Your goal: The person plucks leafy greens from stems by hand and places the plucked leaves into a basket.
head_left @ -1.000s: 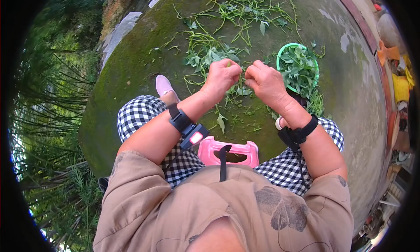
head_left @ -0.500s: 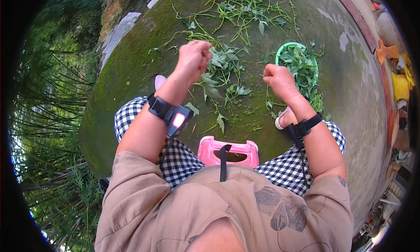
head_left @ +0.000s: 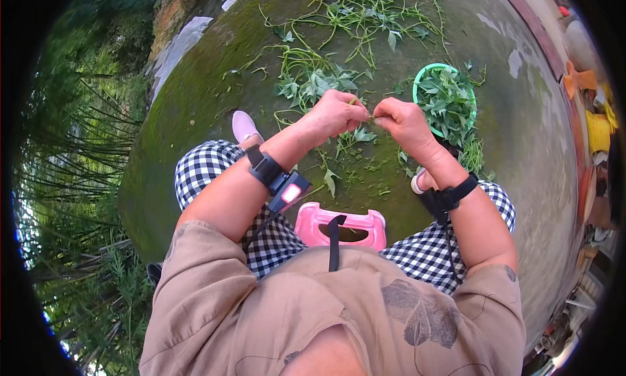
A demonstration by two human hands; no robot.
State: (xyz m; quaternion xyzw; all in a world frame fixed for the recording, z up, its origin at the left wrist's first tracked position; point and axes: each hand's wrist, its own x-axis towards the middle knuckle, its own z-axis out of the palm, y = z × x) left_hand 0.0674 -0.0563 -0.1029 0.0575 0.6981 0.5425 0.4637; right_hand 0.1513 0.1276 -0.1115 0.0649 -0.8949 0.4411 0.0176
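Note:
My left hand (head_left: 334,117) is closed in a pinch on a thin green stem (head_left: 372,118), a bit of which shows between its fingers. My right hand (head_left: 405,126) pinches the same stem from the other side, its fingertips almost touching the left ones. Just beyond the left hand lies a heap of leafy green cuttings (head_left: 316,84). Beside the right hand stands a round basket with a bright green rim (head_left: 416,92), filled with picked leaves (head_left: 445,97). How much of the stem sits inside my fingers is hidden.
Long bare vines (head_left: 365,17) are spread on the mossy concrete (head_left: 202,108) farther off. A pink plastic stool (head_left: 308,227) is between my knees. Scattered leaf scraps (head_left: 355,177) lie between my feet. Household items, including a yellow container (head_left: 597,131), line the right edge.
My left hand has moved right and nearer to me, away from the leaf heap, to meet the right hand. My right hand has shifted slightly left; both now pinch the stem.

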